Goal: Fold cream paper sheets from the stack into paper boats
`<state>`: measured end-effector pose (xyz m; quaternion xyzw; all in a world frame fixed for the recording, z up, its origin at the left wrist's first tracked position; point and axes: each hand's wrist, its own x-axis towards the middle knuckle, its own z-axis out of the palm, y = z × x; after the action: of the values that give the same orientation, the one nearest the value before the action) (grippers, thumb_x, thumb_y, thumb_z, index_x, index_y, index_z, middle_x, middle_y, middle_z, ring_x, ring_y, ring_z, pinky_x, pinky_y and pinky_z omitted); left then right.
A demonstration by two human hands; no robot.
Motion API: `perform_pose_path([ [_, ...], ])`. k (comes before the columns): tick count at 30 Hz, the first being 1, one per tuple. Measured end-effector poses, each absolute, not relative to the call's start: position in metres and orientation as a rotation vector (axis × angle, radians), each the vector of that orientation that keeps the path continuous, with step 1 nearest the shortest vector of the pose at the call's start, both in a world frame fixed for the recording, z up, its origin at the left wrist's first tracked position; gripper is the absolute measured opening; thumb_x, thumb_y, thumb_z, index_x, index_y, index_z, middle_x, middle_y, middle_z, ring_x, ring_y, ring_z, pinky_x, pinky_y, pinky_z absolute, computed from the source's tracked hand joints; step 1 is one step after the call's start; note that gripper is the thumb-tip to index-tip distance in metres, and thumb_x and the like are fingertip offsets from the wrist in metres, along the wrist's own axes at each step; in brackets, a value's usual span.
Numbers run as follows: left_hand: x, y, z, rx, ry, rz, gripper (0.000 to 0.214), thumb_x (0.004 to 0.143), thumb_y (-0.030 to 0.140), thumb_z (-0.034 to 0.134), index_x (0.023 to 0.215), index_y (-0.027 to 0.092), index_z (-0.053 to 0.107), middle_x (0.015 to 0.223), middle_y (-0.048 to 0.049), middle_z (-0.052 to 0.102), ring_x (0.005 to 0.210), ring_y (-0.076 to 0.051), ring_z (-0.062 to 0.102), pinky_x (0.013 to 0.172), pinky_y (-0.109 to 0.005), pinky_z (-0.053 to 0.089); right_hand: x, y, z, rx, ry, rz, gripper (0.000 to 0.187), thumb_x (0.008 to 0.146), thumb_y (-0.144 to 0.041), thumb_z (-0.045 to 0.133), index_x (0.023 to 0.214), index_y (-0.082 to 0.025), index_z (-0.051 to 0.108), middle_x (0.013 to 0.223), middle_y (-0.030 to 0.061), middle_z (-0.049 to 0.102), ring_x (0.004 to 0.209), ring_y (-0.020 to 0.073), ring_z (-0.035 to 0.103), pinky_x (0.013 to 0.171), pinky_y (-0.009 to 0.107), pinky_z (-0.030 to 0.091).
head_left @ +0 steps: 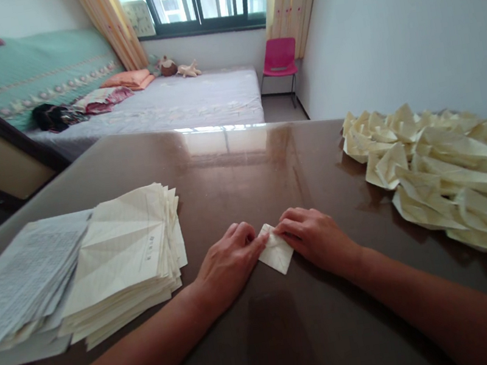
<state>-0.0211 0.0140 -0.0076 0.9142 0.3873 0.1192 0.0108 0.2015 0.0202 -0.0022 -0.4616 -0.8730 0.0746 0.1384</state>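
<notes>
A small folded paper (281, 256), cream and diamond-shaped with creases, lies on the brown glossy table (235, 190) in the middle of the head view. At its left edge is my left hand (232, 258), fingers curled and the thumb pressed on the paper. My right hand (314, 236) grips the opposite edge, its fingers bent together over the upper right side. Both hands rest at table level, and their fingertips partly cover the paper's side corners.
To the left lies a stack of creased cream sheets (119, 245), overlapping a pile of printed papers (23, 279). Many folded paper pieces (450, 174) are heaped along the right side by the wall. Beyond the table stand a bed (212, 98) and a pink chair (279, 58).
</notes>
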Motion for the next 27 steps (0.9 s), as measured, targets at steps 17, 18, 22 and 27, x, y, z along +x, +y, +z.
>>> perform_pose_path([
  [17, -0.032, -0.002, 0.011, 3.102, 1.066, 0.209, 0.017, 0.093, 0.026, 0.049, 0.105, 0.018, 0.059, 0.103, -0.0036, 0.062, 0.099, -0.021, 0.056, 0.069, -0.033, 0.048, 0.193, -0.029, 0.015, -1.425, -2.807, -0.402, 0.029, 0.08, -0.003, 0.052, 0.103, -0.013, 0.066, 0.1, 0.0129, 0.064, 0.087, 0.025, 0.056, 0.066, 0.039, 0.041],
  [18, -0.033, -0.001, 0.011, 3.083, 1.069, 0.243, 0.016, 0.093, 0.027, 0.05, 0.103, 0.018, 0.059, 0.101, -0.0029, 0.063, 0.098, -0.021, 0.056, 0.069, -0.032, 0.048, 0.193, -0.025, 0.016, -1.43, -2.799, -0.352, 0.026, 0.081, -0.004, 0.053, 0.101, -0.014, 0.066, 0.097, 0.0115, 0.065, 0.085, 0.024, 0.056, 0.066, 0.038, 0.041],
  [22, -0.035, 0.002, 0.004, 2.973, 1.004, 0.456, 0.013, 0.093, 0.024, 0.049, 0.091, 0.019, 0.061, 0.094, -0.0006, 0.063, 0.089, -0.016, 0.057, 0.071, -0.028, 0.05, 0.194, -0.003, 0.017, -1.533, -2.648, -0.065, 0.01, 0.09, -0.024, 0.055, 0.091, -0.021, 0.064, 0.09, 0.0057, 0.064, 0.086, 0.0224, 0.058, 0.07, 0.036, 0.041],
  [27, -0.033, 0.006, -0.009, 2.894, 0.988, 0.713, 0.019, 0.093, 0.02, 0.05, 0.075, 0.018, 0.056, 0.086, -0.0007, 0.062, 0.078, -0.012, 0.056, 0.066, -0.023, 0.049, 0.195, 0.008, 0.007, -1.544, -2.399, 0.408, 0.012, 0.086, -0.033, 0.06, 0.086, -0.022, 0.059, 0.093, 0.0023, 0.061, 0.087, 0.0185, 0.057, 0.071, 0.029, 0.041],
])
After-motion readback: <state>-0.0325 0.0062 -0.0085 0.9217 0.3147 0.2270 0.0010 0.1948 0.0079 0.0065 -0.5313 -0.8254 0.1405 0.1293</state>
